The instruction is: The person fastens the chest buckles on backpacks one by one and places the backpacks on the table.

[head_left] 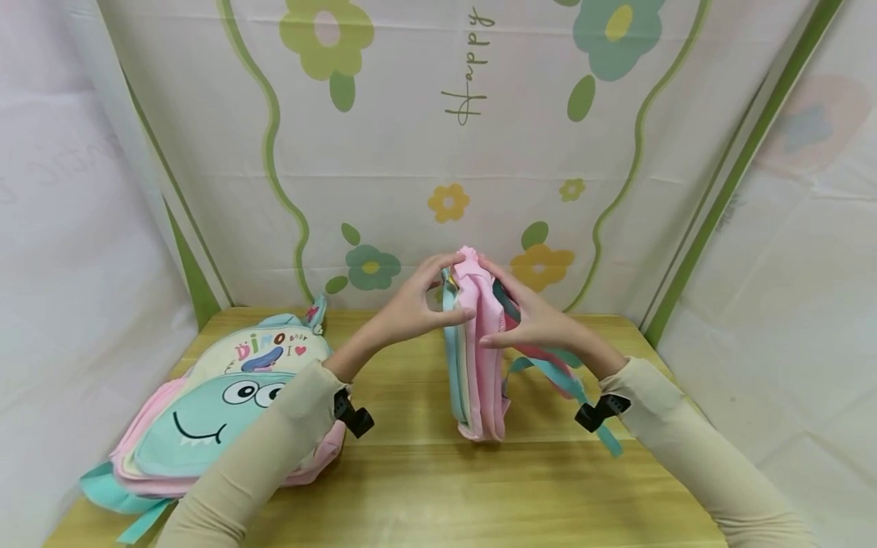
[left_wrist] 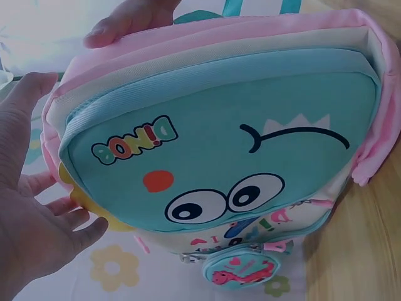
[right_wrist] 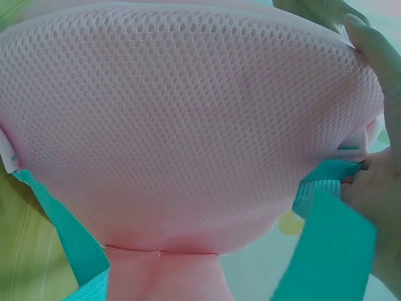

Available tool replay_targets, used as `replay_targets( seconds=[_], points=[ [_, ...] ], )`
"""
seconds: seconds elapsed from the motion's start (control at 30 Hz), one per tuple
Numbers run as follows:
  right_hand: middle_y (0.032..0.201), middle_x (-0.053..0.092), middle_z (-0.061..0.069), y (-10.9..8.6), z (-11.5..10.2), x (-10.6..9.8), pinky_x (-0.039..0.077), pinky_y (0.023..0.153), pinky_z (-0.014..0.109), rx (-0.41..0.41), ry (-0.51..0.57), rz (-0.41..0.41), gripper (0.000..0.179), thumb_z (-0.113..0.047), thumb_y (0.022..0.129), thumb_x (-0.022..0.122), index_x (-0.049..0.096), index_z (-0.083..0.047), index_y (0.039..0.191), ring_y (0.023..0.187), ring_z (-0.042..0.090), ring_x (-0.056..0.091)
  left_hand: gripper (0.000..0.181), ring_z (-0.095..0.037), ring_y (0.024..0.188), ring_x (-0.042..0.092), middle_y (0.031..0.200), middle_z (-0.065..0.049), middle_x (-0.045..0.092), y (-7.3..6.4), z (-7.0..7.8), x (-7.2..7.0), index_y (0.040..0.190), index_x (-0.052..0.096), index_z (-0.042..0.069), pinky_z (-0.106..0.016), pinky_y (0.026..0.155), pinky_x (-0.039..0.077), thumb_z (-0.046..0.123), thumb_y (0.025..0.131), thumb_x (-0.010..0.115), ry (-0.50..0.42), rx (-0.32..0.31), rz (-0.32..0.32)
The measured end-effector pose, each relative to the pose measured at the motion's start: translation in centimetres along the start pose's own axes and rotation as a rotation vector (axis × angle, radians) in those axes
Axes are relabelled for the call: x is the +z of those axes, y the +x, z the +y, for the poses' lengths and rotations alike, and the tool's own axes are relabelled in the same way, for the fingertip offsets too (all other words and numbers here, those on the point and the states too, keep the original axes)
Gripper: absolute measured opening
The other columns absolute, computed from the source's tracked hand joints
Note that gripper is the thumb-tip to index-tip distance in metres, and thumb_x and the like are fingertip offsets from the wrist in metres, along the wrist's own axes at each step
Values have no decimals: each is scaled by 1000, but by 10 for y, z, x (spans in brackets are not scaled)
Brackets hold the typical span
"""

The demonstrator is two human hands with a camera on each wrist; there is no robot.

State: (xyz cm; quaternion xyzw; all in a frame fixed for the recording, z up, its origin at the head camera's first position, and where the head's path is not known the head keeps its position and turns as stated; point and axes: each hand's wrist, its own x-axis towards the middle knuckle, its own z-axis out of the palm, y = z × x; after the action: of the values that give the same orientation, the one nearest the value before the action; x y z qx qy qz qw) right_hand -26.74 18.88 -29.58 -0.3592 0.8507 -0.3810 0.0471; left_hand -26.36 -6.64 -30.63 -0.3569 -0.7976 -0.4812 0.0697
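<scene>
A pink, cream and teal children's backpack [head_left: 483, 380] stands edge-on on the table, its narrow side facing me. My left hand [head_left: 411, 308] and right hand [head_left: 537, 316] hold its upper end from opposite sides, thumbs on the near pink edge. In the left wrist view, a cartoon face with big eyes [left_wrist: 225, 197] covers the teal front pocket, and a round charm [left_wrist: 241, 266] hangs from the bag. The right wrist view shows the pink mesh back panel [right_wrist: 175, 113] and teal straps [right_wrist: 338, 244]; one strap passes beside the right hand's fingers.
Another teal and pink dinosaur backpack [head_left: 205, 426] lies face up at the table's left, partly under my left forearm. Loose straps [head_left: 558, 380] trail to the right of the held bag. A floral cloth [head_left: 541, 152] hangs behind the wooden table [head_left: 425, 495].
</scene>
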Motion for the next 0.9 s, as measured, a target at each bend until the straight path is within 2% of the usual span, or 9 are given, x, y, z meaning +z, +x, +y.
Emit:
replay_targets(
  seconds=[0.27, 0.57, 0.77, 0.9],
  points=[
    [171, 3, -17, -1, 1, 5, 21, 122, 65, 27, 11, -19, 120, -35, 78, 89, 4, -42, 163, 160, 21, 7, 87, -23, 146, 38, 162, -5, 35, -3, -3, -3, 158, 35, 15, -48, 119, 37, 33, 86, 80, 42, -10, 4],
    [171, 0, -15, -1, 4, 9, 16, 124, 62, -19, 106, -66, 119, -26, 81, 88, 2, -36, 164, 160, 21, 4, 86, -21, 145, 39, 160, -3, 39, -6, -9, -7, 158, 36, 14, -47, 118, 39, 33, 87, 80, 10, -25, 25],
    [172, 0, -9, 1, 6, 9, 17, 125, 59, -108, 4, -77, 121, -27, 81, 87, 0, -28, 165, 160, 19, 4, 86, -21, 145, 37, 160, -3, 37, -10, -14, -11, 158, 35, 15, -49, 118, 39, 34, 87, 80, -8, -24, 29],
    [172, 0, -9, 0, 5, 11, 16, 125, 61, -112, -12, -86, 119, -27, 82, 86, 1, -30, 165, 160, 20, 3, 86, -21, 145, 37, 161, -3, 35, -14, -15, -15, 158, 35, 15, -50, 117, 39, 34, 88, 80, -14, -35, 39]
  ],
)
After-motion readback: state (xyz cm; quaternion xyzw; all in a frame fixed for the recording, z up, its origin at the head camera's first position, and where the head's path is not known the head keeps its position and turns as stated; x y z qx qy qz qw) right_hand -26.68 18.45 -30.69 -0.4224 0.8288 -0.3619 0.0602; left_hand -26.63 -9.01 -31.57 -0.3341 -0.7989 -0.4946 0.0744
